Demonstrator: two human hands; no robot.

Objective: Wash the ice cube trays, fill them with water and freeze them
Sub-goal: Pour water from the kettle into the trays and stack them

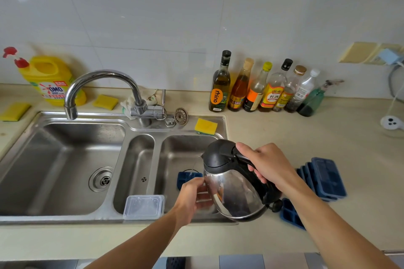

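Note:
My right hand grips the black handle of a steel kettle, tilted with its spout toward the right sink basin. A thin stream of water falls from the spout onto a blue ice cube tray that my left hand holds over that basin, mostly hidden behind hand and kettle. A stack of blue ice cube trays lies on the counter to the right. Another blue tray sits at the counter's front, partly behind my right forearm.
A clear plastic lid rests on the sink's front rim. The faucet arches over the left basin. A yellow sponge sits on the sink ledge. Bottles line the back wall; a yellow detergent jug stands far left.

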